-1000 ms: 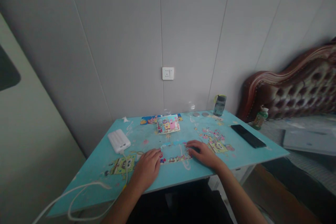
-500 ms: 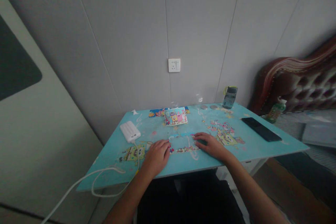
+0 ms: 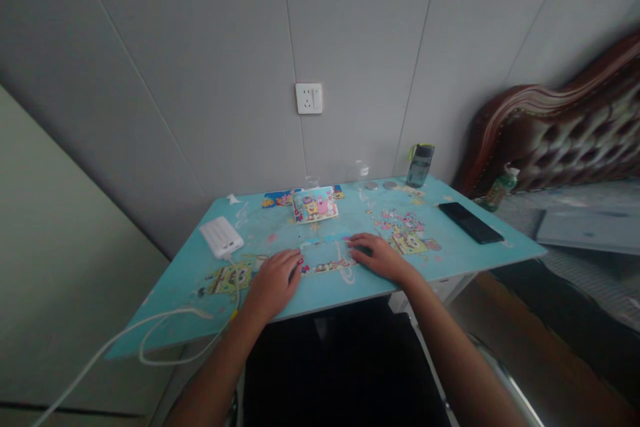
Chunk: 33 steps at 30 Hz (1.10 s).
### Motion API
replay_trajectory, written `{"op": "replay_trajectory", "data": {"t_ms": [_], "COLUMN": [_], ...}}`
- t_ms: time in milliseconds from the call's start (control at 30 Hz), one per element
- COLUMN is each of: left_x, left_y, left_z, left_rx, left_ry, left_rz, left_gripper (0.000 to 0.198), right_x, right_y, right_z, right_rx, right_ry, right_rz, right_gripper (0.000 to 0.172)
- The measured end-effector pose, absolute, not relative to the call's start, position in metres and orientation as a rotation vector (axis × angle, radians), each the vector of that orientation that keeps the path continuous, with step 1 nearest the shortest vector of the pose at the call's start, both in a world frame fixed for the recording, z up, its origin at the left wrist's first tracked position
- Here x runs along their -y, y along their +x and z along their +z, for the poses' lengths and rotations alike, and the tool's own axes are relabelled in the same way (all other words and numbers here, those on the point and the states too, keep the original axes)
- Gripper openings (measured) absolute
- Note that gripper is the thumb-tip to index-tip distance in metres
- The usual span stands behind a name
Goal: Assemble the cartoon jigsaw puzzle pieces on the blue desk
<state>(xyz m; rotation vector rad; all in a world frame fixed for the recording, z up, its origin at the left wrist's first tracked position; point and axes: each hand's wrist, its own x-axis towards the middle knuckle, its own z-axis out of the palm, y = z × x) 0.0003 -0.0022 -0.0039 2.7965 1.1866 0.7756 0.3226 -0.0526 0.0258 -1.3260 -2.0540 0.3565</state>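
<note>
On the table, a thin rectangular border of small printed puzzle-like pieces [image 3: 325, 267] surrounds a bare blue middle. My left hand [image 3: 274, 281] lies palm down at its left side, fingertips touching the edge. At the right side rests my right hand [image 3: 376, 256], thumb and fingers apart, its fingertips on the border's upper right. Neither hand visibly lifts anything. Behind the border stands a cartoon picture card [image 3: 315, 205], tilted back. A cluster of small colourful loose pieces [image 3: 400, 220] lies to the right of my right hand.
A white power bank [image 3: 221, 237] with a white cable [image 3: 165, 317] is at the left. A black phone [image 3: 471, 223] lies at the right. Along the back are a dark water bottle [image 3: 421, 166], a clear container [image 3: 361, 170] and two round lids [image 3: 390, 185].
The camera view has shifted, so the whole scene sits further left and slightly higher. Both hands stay at the sides of the border, with little visible movement.
</note>
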Motion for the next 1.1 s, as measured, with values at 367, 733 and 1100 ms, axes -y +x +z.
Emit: {"op": "replay_trajectory", "data": {"t_ms": [367, 733, 1100], "left_x": [0.005, 0.005, 0.054], "left_y": [0.003, 0.005, -0.036], "left_z": [0.002, -0.002, 0.057], "left_rx": [-1.171, -1.178, -1.15], "left_ry": [2.781, 2.697, 1.566], "left_rz": [0.807, 0.861, 1.708], "left_gripper": [0.033, 0.039, 0.042], "right_x": [0.049, 0.05, 0.101], "right_y": [0.323, 0.32, 0.29], "right_z": [0.023, 0.025, 0.05], "right_rx": [2.0, 1.982, 1.249], "right_ry": [-1.315, -1.321, -1.05], "right_rz": [0.406, 0.4, 0.274], "right_gripper": [0.025, 0.028, 0.052]}}
